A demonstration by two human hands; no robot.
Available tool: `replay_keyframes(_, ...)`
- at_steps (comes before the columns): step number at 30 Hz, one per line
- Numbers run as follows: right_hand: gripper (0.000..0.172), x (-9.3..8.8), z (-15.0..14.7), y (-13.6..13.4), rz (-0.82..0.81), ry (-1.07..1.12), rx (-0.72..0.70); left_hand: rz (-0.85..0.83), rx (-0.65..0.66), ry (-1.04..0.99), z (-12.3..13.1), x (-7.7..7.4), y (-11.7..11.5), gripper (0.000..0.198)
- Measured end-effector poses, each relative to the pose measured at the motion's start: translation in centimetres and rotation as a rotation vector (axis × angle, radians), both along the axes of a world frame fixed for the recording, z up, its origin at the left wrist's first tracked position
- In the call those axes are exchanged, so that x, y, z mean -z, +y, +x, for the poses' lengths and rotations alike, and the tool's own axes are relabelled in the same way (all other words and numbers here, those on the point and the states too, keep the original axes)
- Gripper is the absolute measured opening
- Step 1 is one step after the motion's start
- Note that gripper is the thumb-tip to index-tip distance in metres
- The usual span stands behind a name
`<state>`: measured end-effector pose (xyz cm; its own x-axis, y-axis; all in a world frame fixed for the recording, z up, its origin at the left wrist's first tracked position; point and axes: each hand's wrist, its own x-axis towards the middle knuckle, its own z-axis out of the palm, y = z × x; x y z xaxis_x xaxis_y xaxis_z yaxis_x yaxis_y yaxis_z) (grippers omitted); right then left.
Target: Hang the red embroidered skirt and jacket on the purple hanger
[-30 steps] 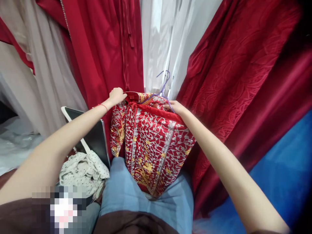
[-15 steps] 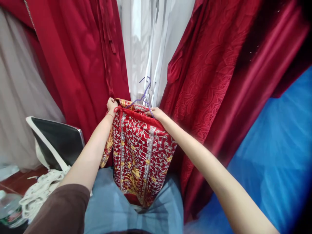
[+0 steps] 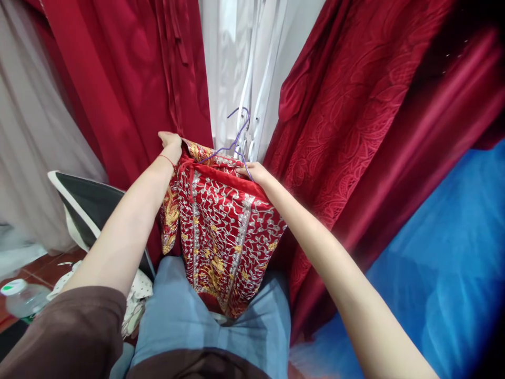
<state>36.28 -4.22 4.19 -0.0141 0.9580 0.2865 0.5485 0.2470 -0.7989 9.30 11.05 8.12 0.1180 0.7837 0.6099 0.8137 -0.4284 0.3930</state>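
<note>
A red embroidered garment, skirt-like with silver scrollwork, gold motifs and a red waistband, stands draped between my knees. My left hand is closed at its upper left corner, near a red tie; the fingertips are mostly hidden. On the right, my right hand grips the waistband, its fingers partly inside the top opening. A thin purple hanger sits in that opening, its hook upward, and one arm of it passes by my right fingers. Gold-patterned cloth hangs below my left wrist.
Red gowns hang at left, and red lace cloth hangs at right. White straps dangle behind the hanger. Blue tulle spreads at the right. A dark panel with white edging and a plastic bottle are at lower left.
My left hand has moved up and to the left at the garment's corner, and the waistband's left end has shifted with it. My right hand keeps its place on the waistband. The view has tilted slightly.
</note>
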Motion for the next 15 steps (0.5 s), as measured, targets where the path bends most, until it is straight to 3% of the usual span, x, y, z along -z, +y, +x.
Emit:
replay_keyframes(3,0.014,0.0,1.1,0.1,0.049,0.020,0.018,0.089,-0.200,0.010,-1.8,-0.8,-1.5,0.039)
replay_keyframes(8,0.017,0.6,2.9,0.1,0.078,0.070,0.006,0.269,-0.116,0.687,-6.7,-1.1,-5.6,0.045)
replay_keyframes(12,0.017,1.0,3.7,0.3,0.078,0.078,0.022,0.199,-0.069,0.941,-8.6,0.6,-9.4,0.055)
replay_keyframes(15,0.018,0.8,3.6,0.2,0.068,0.032,0.049,0.104,-0.159,0.911,-8.5,2.6,-11.5,0.059)
